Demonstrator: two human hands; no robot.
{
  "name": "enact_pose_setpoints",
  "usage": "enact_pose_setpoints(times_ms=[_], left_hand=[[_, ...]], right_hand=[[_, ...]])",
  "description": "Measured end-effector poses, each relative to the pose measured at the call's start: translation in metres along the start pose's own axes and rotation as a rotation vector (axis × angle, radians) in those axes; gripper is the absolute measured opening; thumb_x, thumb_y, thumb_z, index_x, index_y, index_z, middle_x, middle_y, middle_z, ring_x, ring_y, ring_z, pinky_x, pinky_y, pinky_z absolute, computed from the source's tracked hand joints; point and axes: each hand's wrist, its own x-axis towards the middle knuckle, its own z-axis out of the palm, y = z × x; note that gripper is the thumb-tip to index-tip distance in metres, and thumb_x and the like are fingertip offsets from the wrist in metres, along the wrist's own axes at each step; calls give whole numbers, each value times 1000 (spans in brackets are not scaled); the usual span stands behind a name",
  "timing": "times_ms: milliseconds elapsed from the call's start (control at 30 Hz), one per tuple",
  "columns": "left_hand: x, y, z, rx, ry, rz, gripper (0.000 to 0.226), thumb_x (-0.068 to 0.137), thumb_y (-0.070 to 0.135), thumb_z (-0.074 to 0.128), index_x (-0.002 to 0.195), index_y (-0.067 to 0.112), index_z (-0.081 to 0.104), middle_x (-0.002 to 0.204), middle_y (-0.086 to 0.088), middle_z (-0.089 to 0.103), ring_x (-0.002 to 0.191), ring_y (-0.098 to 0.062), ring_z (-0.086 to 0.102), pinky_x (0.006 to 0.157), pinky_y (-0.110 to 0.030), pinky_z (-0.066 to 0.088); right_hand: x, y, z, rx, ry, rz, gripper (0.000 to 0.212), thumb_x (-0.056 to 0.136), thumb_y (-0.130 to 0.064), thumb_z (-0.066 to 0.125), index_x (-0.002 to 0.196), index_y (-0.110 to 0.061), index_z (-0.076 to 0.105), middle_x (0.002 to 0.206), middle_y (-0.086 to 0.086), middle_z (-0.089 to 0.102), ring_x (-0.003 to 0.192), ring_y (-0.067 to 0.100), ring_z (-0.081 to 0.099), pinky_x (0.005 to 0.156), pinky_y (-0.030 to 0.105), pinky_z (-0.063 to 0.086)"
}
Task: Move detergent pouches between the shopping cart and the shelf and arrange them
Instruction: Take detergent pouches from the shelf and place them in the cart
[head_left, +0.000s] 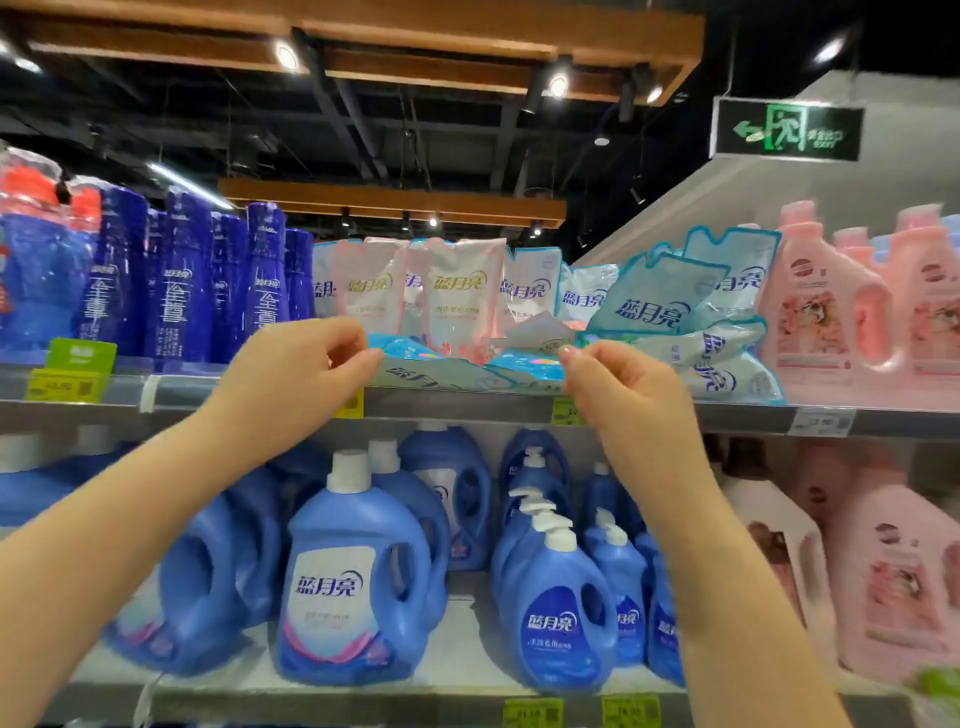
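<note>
Item: L fingertips (366, 357), thumb & forefinger closed together, pinching the left end of a flat pouch (431, 379); R fingertips (570, 356) likewise pinched tight on its right end. Left hand (301, 374) & right hand (618, 389) both raised, remaining fingers curled in, bare forearms reaching up from the bottom corners. Flat pouch: pale blue/white w/ dark blue logo, lying on its face at the front lip of the upper shelf (467, 402); long axis runs left-right along the lip, stretched between the two hands; which end is the top, cannot tell. Behind it: pink-white pouches (462, 291) standing upright in a row, logos facing front. To the R: teal-edged pouches (654, 304) heaped, tilted & overlapping. Far L, same shelf: dark blue bottles (182, 280), upright. Far R: pink jugs (826, 306). Lower shelf (467, 670): blue jugs (348, 587) w/ white caps, handles to the side. Yellow price tags (65, 384) on the shelf rail. Green exit sign (787, 130) overhead, R.
</note>
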Motion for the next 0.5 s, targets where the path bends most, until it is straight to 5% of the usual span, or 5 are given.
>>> enact_pose_setpoints(times_ms=[133,300,400,500], left_hand=[[31,-46,28,107,23,8,11,85,34,60,83,25,54,74,10,55,71,-15,52,63,-29,36],[62,-93,74,124,-7,142,44,81,40,65,117,18,55,110,-2,58,101,-24,56,87,-37,44],[75,-109,90,167,28,204,51,77,40,70,118,13,56,108,-9,62,99,-30,58,82,-38,46],[84,-115,99,203,21,218,56,77,42,70,124,17,53,114,-7,62,102,-31,59,80,-37,45]], right_hand=[[34,31,69,-95,54,-36,32,89,-27,58,59,-20,48,47,-12,45,50,4,36,51,18,31],[76,83,131,-273,96,-34,9,87,-32,59,88,-29,51,78,-9,58,72,8,52,62,17,36],[85,108,156,-271,259,-140,20,84,-34,64,98,-25,53,89,-11,48,85,8,47,72,8,34],[89,133,173,-430,352,-281,43,76,-49,60,111,-24,56,104,-3,46,100,13,45,90,29,39]])
